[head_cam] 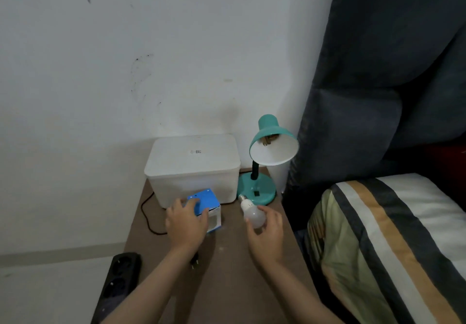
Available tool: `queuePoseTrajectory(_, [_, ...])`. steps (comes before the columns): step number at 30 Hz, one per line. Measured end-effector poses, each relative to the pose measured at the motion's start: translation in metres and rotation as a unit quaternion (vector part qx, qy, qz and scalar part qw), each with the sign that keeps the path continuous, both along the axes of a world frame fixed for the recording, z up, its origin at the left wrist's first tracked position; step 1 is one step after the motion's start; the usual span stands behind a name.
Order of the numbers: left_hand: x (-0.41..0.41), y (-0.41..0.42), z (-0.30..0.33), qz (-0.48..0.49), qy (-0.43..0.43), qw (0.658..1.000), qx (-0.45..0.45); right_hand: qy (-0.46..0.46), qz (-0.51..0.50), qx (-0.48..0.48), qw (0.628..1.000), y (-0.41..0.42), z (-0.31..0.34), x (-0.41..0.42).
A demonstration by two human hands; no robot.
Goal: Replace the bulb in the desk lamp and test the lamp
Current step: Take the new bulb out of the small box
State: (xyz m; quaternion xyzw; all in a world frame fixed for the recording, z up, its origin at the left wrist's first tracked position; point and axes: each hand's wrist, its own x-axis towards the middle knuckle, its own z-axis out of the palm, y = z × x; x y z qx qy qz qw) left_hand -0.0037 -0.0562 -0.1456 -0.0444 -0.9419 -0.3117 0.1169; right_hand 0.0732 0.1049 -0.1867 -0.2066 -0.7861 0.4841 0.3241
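A teal desk lamp [267, 152] stands at the back right of a brown bedside table [227, 273]; its shade tilts toward me and the socket inside holds no bulb. My right hand [267, 233] is shut on a white bulb [252, 212], whose screw base points up and left toward the lamp's round base. My left hand [185, 225] grips a blue and white bulb box [206, 207] that sits on the table in front of the white box.
A white lidded storage box [193, 167] stands against the wall left of the lamp. A black cord [147, 212] runs along the table's left side, and a black plug [194, 260] lies by my left wrist. A black power strip [118, 283] lies on the floor. A bed [393, 235] is to the right.
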Motion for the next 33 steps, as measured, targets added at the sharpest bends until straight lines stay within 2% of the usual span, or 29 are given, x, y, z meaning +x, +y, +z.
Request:
queuePoseTrajectory(7, [-0.007,-0.001,-0.011,-0.026,-0.032,0.992,0.121,-0.081,0.004,0.000,0.997,-0.007,-0.011,-0.023])
queuePoseTrajectory(16, [-0.013,-0.003,-0.019,-0.036,-0.031,0.987,0.151,-0.129,0.019,-0.017,0.991,-0.004,-0.013,-0.035])
queuePoseTrajectory(18, [-0.014,-0.004,-0.021,-0.040,-0.033,0.986,0.156,-0.116,0.019,0.008,0.993,-0.005,-0.013,-0.035])
queuePoseTrajectory(21, [-0.015,-0.004,-0.022,-0.041,-0.027,0.986,0.161,-0.047,0.016,0.101,0.994,-0.012,-0.008,-0.031])
queuePoseTrajectory(24, [-0.016,-0.004,-0.023,-0.033,-0.009,0.985,0.167,0.018,0.069,0.132,0.989,-0.025,0.006,-0.031])
queuePoseTrajectory(27, [-0.015,-0.004,-0.024,-0.027,0.002,0.983,0.182,0.017,0.131,0.068,0.989,-0.037,0.019,-0.040])
queuePoseTrajectory(33, [-0.013,-0.003,-0.021,-0.026,-0.014,0.982,0.188,-0.092,0.194,-0.029,0.976,-0.043,0.029,-0.060])
